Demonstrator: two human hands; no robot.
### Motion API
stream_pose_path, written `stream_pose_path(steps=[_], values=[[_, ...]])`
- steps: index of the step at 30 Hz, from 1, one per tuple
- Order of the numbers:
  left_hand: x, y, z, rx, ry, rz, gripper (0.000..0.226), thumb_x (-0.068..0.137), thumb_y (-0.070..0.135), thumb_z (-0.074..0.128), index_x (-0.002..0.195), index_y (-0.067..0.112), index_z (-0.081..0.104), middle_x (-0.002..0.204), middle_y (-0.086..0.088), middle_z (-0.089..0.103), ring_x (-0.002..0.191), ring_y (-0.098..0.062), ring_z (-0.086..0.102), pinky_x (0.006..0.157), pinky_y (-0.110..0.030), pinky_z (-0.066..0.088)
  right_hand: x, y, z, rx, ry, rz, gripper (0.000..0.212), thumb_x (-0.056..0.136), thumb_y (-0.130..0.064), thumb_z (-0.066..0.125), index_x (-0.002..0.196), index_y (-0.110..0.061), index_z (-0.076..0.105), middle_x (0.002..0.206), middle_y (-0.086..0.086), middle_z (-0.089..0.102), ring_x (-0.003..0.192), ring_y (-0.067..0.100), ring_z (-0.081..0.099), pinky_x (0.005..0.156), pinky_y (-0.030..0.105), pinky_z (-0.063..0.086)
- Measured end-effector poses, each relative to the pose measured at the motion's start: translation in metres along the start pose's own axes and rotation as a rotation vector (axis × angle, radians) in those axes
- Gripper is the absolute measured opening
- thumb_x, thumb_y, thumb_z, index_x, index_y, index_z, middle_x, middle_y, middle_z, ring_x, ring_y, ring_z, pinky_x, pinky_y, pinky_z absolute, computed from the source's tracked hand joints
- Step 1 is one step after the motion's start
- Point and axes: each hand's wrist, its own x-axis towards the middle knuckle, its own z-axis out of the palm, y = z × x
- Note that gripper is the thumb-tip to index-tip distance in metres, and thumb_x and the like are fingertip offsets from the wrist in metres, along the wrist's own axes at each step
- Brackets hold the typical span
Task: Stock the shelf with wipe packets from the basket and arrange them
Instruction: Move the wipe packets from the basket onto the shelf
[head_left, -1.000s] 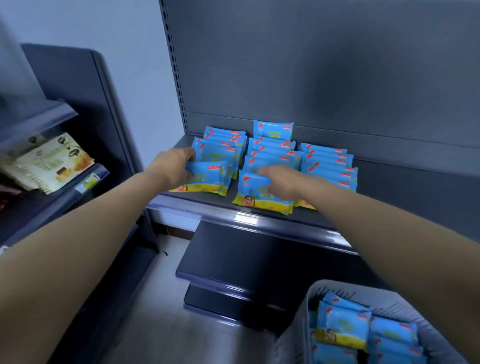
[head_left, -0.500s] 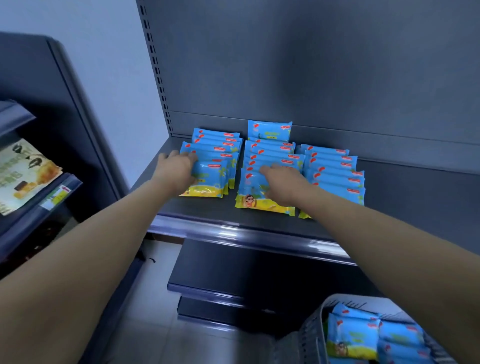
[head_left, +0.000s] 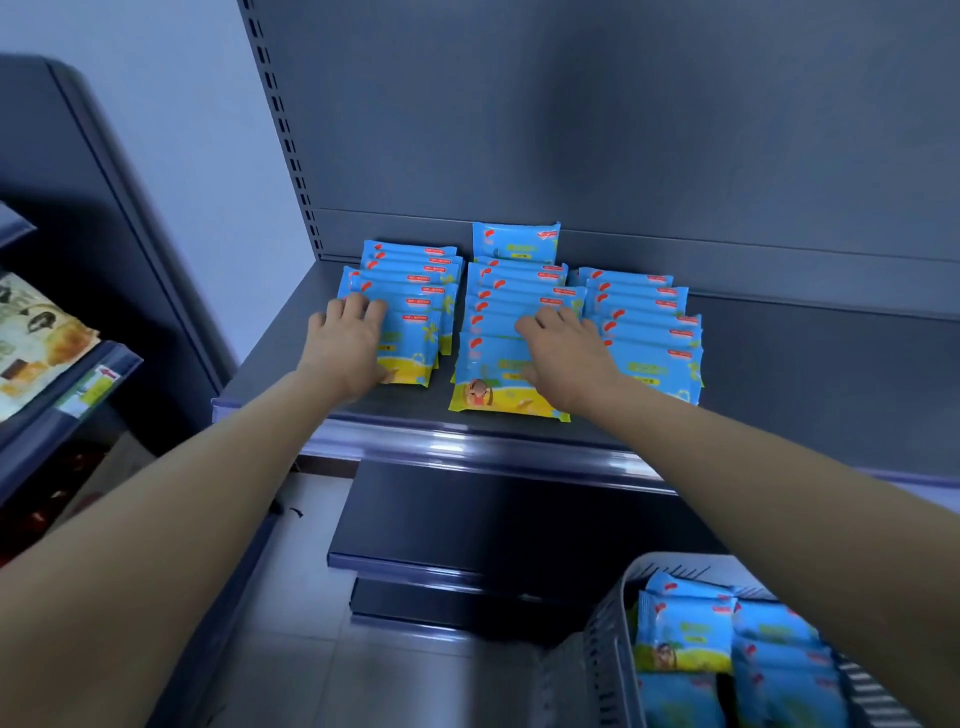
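Left hand (head_left: 345, 345) and right hand (head_left: 563, 358), apart, fingers extended, rest flat on rows of wipe packets (head_left: 644, 332) on the shelf (head_left: 805, 374); the basket (head_left: 613, 623) stands below the shelf front.

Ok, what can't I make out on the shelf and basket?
Head view only.
Left row: partly under the left hand.
Middle row: partly under the right hand.
Basket: cut by the bottom edge and right forearm; count unknown.
Packet print: too small to read.
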Motion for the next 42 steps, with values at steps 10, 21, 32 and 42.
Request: stream_pose_path(steps=[10,21,32,42], values=[[-0.045,0.103,-0.032,-0.269,0.214,0.2,0.048,0.085,0.021,0.063,0.128,0.006,0.048,0.123,-0.015,0.048,0.114,-0.033,0.043,0.095,-0.041,0.031,-0.078,0.043,-0.014,0.088,0.175,-0.015,0.035,0.092,-0.02,0.049,0.126,-0.012,0.05,0.125,0.008,0.053,0.117,0.028,0.044,0.095,0.037,0.03],[-0.103,0.302,-0.014,-0.413,0.123,0.516,0.043,0.083,0.023,0.064,0.122,0.008,0.052,0.121,-0.011,0.051,0.114,-0.029,0.045,0.095,-0.038,0.033,-0.237,0.167,0.033,0.14,0.016,-0.091,0.023,0.085,-0.006,0.057,0.107,-0.002,0.063,0.103,0.017,0.063,0.097,0.037,0.059,0.082,0.043,0.043],[-0.164,0.377,0.118,-0.141,-0.392,0.316,0.051,0.088,0.026,0.059,0.134,0.015,0.04,0.132,-0.008,0.043,0.122,-0.027,0.041,0.098,-0.037,0.031,-0.314,0.249,0.137,0.087,-0.431,-0.094,0.035,0.094,-0.021,0.044,0.127,-0.01,0.048,0.128,0.012,0.052,0.117,0.031,0.047,0.094,0.039,0.04],[-0.182,0.386,0.17,0.067,-0.384,0.237,0.051,0.084,0.027,0.061,0.127,0.01,0.038,0.13,-0.011,0.043,0.118,-0.031,0.042,0.094,-0.039,0.033,-0.333,0.241,0.215,0.127,-0.854,0.007,0.044,0.089,-0.022,0.056,0.13,-0.008,0.045,0.134,0.016,0.042,0.122,0.035,0.042,0.098,0.042,0.044]])
